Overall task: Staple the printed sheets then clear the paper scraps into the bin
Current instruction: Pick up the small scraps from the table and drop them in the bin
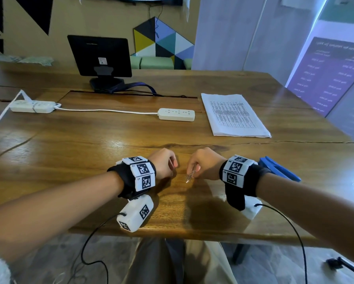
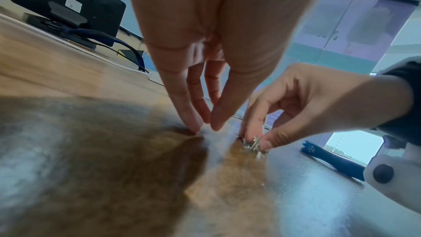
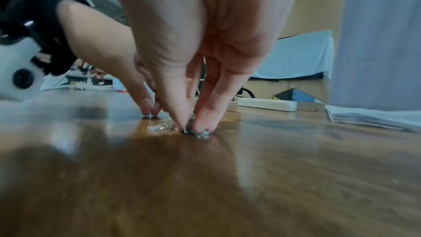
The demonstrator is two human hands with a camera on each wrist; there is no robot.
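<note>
A small heap of loose silver staples [image 1: 189, 177] lies on the wooden table [image 1: 90, 150] near its front edge. My right hand [image 1: 194, 170] pinches some of the staples [image 2: 252, 144] between thumb and fingertips, which point down at the table [image 3: 190, 127]. My left hand [image 1: 173, 171] is just to their left, index tip touching the wood, thumb close beside it [image 2: 205, 129], nothing seen between them. A blue stapler [image 1: 280, 168] lies behind my right wrist. The stack of printed sheets [image 1: 233, 114] rests farther back on the right.
Two white power strips [image 1: 176, 114] [image 1: 31, 106] joined by a cable lie across the middle of the table. A black monitor [image 1: 99, 56] stands at the back. The table's front edge runs just below my wrists. No bin is in view.
</note>
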